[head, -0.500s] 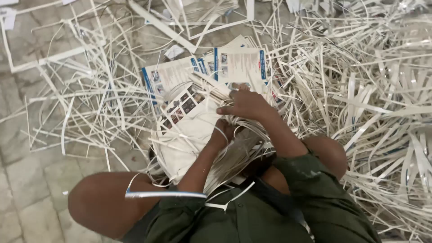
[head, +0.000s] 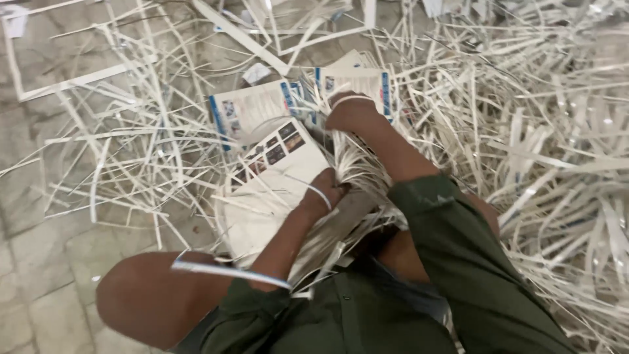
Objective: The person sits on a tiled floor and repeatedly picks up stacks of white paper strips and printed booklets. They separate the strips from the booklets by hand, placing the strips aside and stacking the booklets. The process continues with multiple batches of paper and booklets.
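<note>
I sit on the floor with a thick bundle of white paper strips (head: 350, 196) running from my lap forward. My left hand (head: 321, 193) is closed around the near part of the bundle, a strip looped over its knuckles. My right hand (head: 350, 113) grips the far end of the same bundle, a strip across its back. Under the bundle lie printed sheets with blue edges and small pictures (head: 262, 115). A single long strip (head: 229, 272) lies across my left forearm.
Loose white paper strips (head: 537, 151) cover the floor thickly on the right and ahead. Grey floor tiles (head: 46, 262) show at left. My bare knee (head: 144, 301) is at lower left; long strip frames (head: 72, 78) lie at upper left.
My hands have drawn apart along the bundle: the right hand moved forward over the printed sheets, the left stayed near my lap.
</note>
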